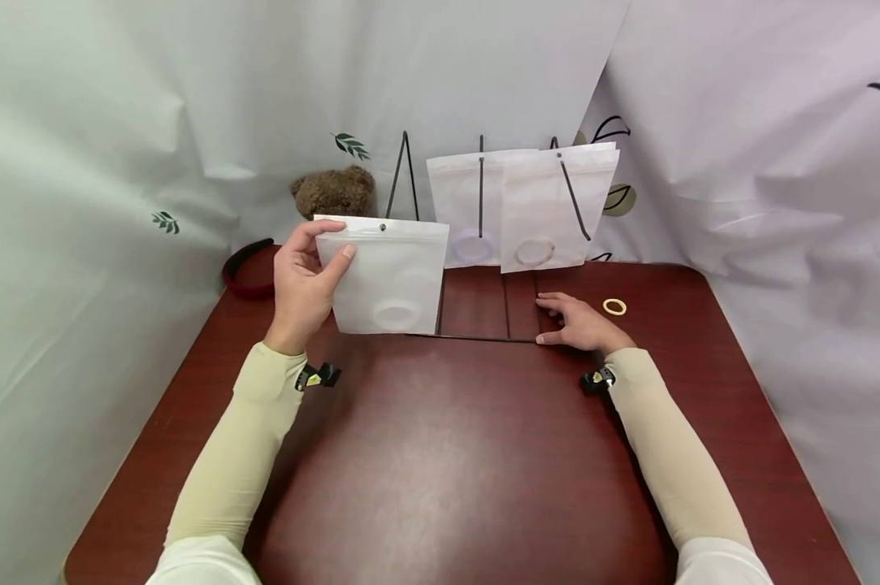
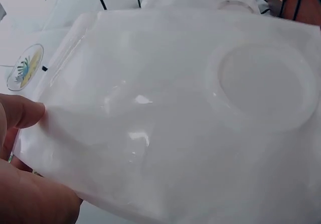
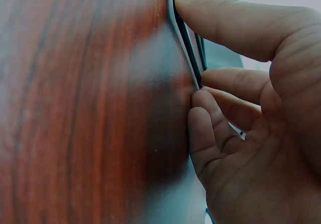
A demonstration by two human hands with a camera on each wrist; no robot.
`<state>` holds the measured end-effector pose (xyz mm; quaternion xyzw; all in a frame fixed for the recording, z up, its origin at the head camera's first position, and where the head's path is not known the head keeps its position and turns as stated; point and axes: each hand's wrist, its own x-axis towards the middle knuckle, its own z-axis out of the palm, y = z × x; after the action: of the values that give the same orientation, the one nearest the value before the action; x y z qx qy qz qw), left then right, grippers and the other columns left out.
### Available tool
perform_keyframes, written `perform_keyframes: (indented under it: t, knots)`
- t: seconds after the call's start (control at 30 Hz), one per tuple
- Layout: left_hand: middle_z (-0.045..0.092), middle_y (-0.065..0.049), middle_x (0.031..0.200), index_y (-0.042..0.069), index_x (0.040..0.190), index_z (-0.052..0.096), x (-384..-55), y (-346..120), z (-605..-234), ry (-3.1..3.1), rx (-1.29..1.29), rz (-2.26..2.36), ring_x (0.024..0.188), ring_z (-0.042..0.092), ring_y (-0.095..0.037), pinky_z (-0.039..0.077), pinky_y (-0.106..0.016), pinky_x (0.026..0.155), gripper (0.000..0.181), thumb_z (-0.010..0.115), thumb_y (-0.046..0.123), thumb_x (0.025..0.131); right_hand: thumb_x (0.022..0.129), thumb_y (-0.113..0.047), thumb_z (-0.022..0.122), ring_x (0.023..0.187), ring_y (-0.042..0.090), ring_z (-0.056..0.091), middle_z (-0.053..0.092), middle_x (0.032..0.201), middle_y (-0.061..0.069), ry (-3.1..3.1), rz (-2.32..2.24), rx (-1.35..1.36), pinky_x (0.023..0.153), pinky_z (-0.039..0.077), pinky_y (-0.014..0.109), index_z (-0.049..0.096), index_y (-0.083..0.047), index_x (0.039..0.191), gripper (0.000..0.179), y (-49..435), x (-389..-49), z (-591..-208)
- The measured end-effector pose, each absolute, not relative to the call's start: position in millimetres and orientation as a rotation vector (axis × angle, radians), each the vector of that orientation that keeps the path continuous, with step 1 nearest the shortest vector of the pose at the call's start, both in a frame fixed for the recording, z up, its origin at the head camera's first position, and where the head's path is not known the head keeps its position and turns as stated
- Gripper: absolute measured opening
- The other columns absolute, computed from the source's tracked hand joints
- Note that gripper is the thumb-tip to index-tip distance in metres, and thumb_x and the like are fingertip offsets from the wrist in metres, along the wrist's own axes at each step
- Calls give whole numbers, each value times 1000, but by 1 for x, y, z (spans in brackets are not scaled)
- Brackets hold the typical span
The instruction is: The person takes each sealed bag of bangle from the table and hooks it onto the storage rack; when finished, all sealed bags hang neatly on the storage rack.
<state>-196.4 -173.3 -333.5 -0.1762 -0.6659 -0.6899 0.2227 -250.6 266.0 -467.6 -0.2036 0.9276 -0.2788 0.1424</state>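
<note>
Between thumb and fingers, my left hand [image 1: 304,272] pinches the upper left corner of a white zip bag [image 1: 384,272]. A pale ring shows through the bag near its bottom. In the left wrist view the thumb lies on the face of the bag [image 2: 160,98]. A dark dot marks the top strip, by the left prong of a black wire rack [image 1: 476,338]; whether the prong passes through a hole is hard to tell. My right hand [image 1: 574,321] holds the front right corner of the rack's base, thumb and fingertips against the rod [image 3: 186,40].
Two more white bags, a left one [image 1: 457,191] and a right one [image 1: 535,203], hang on the rack with rings inside. A cream ring [image 1: 614,307] lies right of my right hand. Behind the left hand are a brown plush toy [image 1: 335,192] and a dark red headband [image 1: 238,280].
</note>
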Motion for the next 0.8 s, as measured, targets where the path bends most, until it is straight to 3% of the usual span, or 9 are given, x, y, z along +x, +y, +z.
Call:
perform_keyframes:
  t: [0.33,0.8]
  knots:
    - [71,-5,113,8,120,69,-225,-163,-340,-1819,-440,-1868,93,66,-16,53,-24,77,30,71,3,91,84,-31,81,131,35,53,37,159,14,2673,-803,-585,107,45,51,41,-6,153,84,265,-253,-468]
    - [69,-4,113,6,116,68,-249,-143,-320,-1819,-379,-1842,98,65,-16,51,-24,80,26,66,-3,91,83,-31,82,128,37,57,37,159,14,2666,-808,-573,107,46,51,42,-7,153,84,267,-254,-468]
